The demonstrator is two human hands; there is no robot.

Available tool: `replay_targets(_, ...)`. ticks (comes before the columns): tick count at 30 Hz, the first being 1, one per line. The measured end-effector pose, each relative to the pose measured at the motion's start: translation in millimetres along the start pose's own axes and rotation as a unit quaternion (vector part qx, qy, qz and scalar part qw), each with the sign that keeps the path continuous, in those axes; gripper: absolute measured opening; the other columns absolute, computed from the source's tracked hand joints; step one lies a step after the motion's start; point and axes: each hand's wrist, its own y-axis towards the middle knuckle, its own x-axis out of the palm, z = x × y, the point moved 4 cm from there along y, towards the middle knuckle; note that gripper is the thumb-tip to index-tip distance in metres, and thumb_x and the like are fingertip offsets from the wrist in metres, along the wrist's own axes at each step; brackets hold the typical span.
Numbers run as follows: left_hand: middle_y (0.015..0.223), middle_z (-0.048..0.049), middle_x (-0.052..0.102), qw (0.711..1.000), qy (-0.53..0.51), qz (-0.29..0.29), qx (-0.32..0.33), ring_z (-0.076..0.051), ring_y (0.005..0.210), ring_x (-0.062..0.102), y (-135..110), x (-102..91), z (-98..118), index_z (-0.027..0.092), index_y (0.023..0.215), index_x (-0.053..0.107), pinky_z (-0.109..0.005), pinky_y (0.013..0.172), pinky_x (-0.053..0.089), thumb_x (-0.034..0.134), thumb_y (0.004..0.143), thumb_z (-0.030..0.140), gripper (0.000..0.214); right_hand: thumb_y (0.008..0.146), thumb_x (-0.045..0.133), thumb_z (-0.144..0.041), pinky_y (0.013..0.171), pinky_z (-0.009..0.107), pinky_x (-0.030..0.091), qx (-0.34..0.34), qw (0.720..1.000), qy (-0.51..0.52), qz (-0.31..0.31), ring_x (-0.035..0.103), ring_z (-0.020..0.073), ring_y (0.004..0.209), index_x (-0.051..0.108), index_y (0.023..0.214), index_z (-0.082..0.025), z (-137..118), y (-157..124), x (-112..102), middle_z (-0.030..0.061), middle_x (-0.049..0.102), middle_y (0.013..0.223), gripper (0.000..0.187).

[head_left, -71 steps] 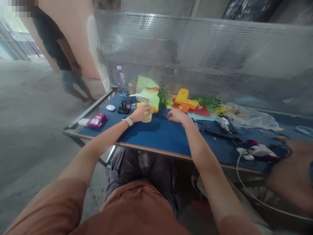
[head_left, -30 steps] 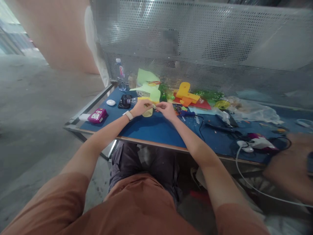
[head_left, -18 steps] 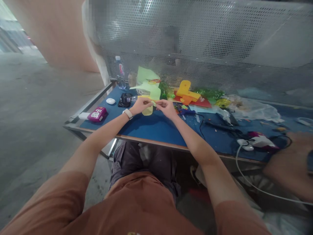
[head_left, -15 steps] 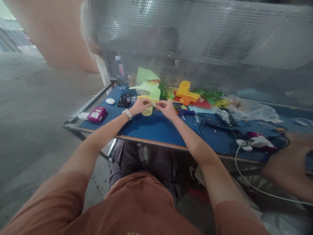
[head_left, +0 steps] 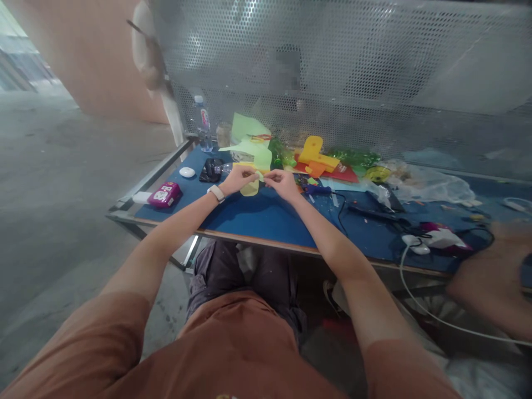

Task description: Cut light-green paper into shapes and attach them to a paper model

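Note:
Between my fingertips is a small pale green piece [head_left: 261,176], apparently paper. My left hand [head_left: 240,179] pinches its left side, and my right hand [head_left: 282,182] pinches from the right; fingers partly cover it. Below the left fingers lies a rounded pale yellow piece [head_left: 250,188] on the blue tabletop [head_left: 266,216]. Just beyond the hands are light green cut sheets [head_left: 251,128] and a yellow strip [head_left: 245,165]. A clear plastic bottle [head_left: 225,168] lies behind my left wrist.
Left are a purple packet [head_left: 165,194], a white mouse-like case [head_left: 187,172], a black phone-like object [head_left: 211,170] and an upright water bottle [head_left: 203,124]. To the right are yellow-orange cutouts [head_left: 313,155], a blue glue gun [head_left: 318,189], plastic bags [head_left: 432,185] and another person's arm [head_left: 494,277].
My hands stay almost in place, still pinching the small green piece. The other person's blurred arm at the right has shifted slightly. The view has moved a little.

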Motion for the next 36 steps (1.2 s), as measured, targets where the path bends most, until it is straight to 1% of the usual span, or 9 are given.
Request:
replay_targets(7,0.087,-0.0078,0.084,1.000,0.007,-0.016,0.006,-0.018,0.077,0.068,0,2.2,-2,0.019,0.089,0.085,-0.035,0.077,0.058,0.094,0.098,0.068,0.051,0.082,0.105,-0.074,0.092,0.056,0.077,-0.022,0.999,-0.003,-0.024,0.085,0.0329,0.081,0.087,0.090,-0.028,-4,-3,1,0.0092,0.090,0.088,0.051)
replay_targets(10,0.086,-0.0084,0.085,1.000,0.015,-0.026,0.003,-0.017,0.075,0.067,-1,2.2,-1,0.018,0.089,0.086,-0.034,0.076,0.058,0.094,0.097,0.072,0.055,0.088,0.102,-0.065,0.095,0.056,0.076,-0.028,0.998,-0.039,-0.044,0.086,0.0334,0.085,0.088,0.092,-0.027,-11,-3,-3,0.0097,0.092,0.093,0.041)
replay_targets(12,0.084,-0.0087,0.085,0.999,0.026,-0.047,0.004,-0.017,0.073,0.067,-2,3.2,0,0.018,0.088,0.086,-0.033,0.073,0.056,0.094,0.096,0.076,0.059,0.092,0.099,-0.052,0.101,0.056,0.075,-0.038,0.993,-0.094,-0.060,0.087,0.0346,0.092,0.090,0.095,-0.026,-19,-1,-15,0.0100,0.093,0.099,0.027)
replay_targets(15,0.084,-0.0092,0.086,0.994,0.048,-0.094,0.018,-0.017,0.072,0.069,-4,7.0,3,0.018,0.086,0.087,-0.033,0.072,0.057,0.093,0.096,0.079,0.062,0.091,0.094,-0.029,0.114,0.056,0.072,-0.031,0.972,-0.224,-0.058,0.089,0.0371,0.103,0.095,0.098,-0.026,-27,4,-53,0.0093,0.094,0.102,0.007)
replay_targets(20,0.095,-0.0101,0.093,0.977,0.119,-0.163,0.066,-0.020,0.079,0.075,-9,16.0,7,0.022,0.094,0.096,-0.034,0.081,0.061,0.091,0.099,0.057,0.036,0.089,0.081,-0.008,0.122,0.049,0.069,0.080,0.905,-0.416,-0.044,0.091,0.0390,0.124,0.099,0.113,-0.019,-17,3,-135,0.0158,0.098,0.124,0.032)
replay_targets(23,0.101,-0.0099,0.095,0.971,0.145,-0.172,0.082,-0.023,0.086,0.080,-10,18.5,7,0.027,0.095,0.099,-0.035,0.085,0.063,0.091,0.096,0.044,0.019,0.086,0.082,-0.007,0.121,0.041,0.069,0.156,0.872,-0.459,-0.065,0.091,0.0382,0.133,0.100,0.125,-0.018,2,-2,-165,0.0167,0.097,0.139,0.045)
replay_targets(27,0.101,-0.0091,0.095,0.968,0.165,-0.166,0.087,-0.025,0.092,0.083,-10,18.6,6,0.028,0.093,0.098,-0.036,0.089,0.066,0.095,0.096,0.036,0.009,0.078,0.089,-0.010,0.117,0.042,0.073,0.209,0.843,-0.489,-0.085,0.093,0.0412,0.135,0.100,0.137,-0.020,23,-3,-178,0.0163,0.096,0.149,0.061)
replay_targets(32,0.107,-0.0096,0.097,0.966,0.155,-0.185,0.088,-0.025,0.096,0.087,-11,21.8,7,0.029,0.098,0.100,-0.036,0.094,0.069,0.099,0.098,0.037,0.008,0.076,0.095,-0.013,0.107,0.040,0.075,0.225,0.825,-0.509,-0.095,0.094,0.0394,0.131,0.099,0.143,-0.022,32,1,-177,0.0165,0.096,0.146,0.068)
replay_targets(36,0.125,-0.0107,0.100,0.964,0.132,-0.197,0.118,-0.029,0.116,0.091,-11,24.5,10,0.032,0.096,0.100,-0.045,0.113,0.073,0.098,0.100,0.039,0.008,0.081,0.095,-0.015,0.111,0.043,0.074,0.221,0.822,-0.513,-0.111,0.092,0.0410,0.137,0.096,0.151,-0.022,31,1,-172,0.0187,0.093,0.154,0.071)
